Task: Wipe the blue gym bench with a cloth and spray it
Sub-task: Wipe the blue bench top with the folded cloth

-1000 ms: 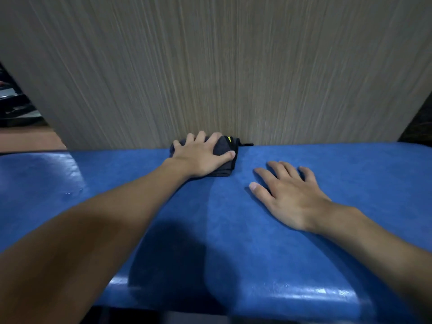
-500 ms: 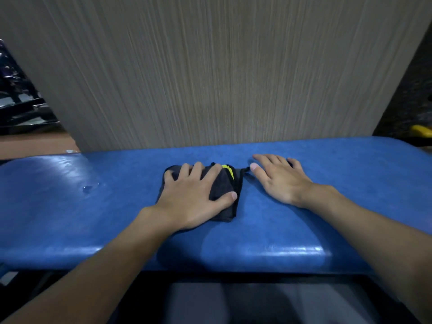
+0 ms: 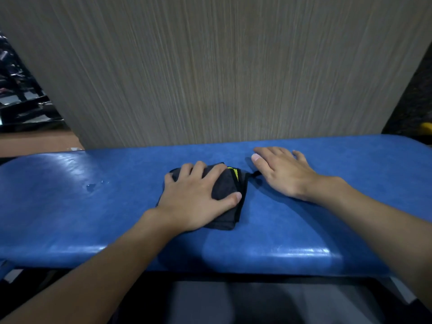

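The blue gym bench runs across the view from left to right, its padded top shiny. A folded dark cloth with a yellow mark lies on the middle of the pad. My left hand presses flat on the cloth, fingers spread and straight, covering its left part. My right hand rests flat on the bare pad just right of the cloth, fingers straight, touching nothing else. A few drops of liquid sit on the pad to the left. No spray bottle is in view.
A tall panel with wood grain stands right behind the bench's far edge. Dark gym gear shows at the far left and a yellow thing at the far right. Dark floor lies below the near edge.
My left hand has drawn the cloth from the far edge toward the middle of the pad. My right hand now lies farther back on the pad. The view has pulled back.
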`<move>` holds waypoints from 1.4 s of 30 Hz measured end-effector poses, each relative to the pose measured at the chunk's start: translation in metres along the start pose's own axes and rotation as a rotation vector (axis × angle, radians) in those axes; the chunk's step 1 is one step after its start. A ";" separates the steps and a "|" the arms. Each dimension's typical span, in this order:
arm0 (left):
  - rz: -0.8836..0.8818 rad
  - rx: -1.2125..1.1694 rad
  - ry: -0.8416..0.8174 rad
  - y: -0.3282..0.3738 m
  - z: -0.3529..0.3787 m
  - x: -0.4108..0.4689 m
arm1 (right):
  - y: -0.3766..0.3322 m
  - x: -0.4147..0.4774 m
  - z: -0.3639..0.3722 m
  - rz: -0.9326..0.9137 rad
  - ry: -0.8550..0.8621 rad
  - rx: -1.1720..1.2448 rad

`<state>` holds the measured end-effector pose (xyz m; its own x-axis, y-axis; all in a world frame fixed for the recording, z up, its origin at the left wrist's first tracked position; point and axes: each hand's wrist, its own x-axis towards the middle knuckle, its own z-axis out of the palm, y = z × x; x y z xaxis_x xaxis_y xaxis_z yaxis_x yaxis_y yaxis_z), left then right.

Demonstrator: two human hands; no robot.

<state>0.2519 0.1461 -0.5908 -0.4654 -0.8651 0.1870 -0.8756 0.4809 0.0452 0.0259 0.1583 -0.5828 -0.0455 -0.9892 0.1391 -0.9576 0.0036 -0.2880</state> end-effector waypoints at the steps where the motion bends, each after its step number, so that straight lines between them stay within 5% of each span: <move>1: -0.007 -0.002 -0.006 -0.003 0.001 0.012 | 0.001 0.002 0.001 0.007 0.001 -0.005; 15: -0.085 -0.050 -0.070 -0.030 0.021 0.160 | 0.004 0.009 0.018 -0.012 -0.058 -0.181; 35: -0.012 0.078 -0.019 0.001 -0.012 -0.054 | 0.002 -0.001 0.011 0.009 -0.040 -0.069; 42: -0.024 0.042 0.008 0.006 -0.013 -0.058 | -0.007 -0.001 0.001 -0.031 -0.038 -0.095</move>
<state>0.2749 0.2011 -0.5882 -0.4436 -0.8749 0.1944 -0.8911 0.4537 0.0085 0.0326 0.1588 -0.5824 -0.0067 -0.9939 0.1101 -0.9812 -0.0146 -0.1923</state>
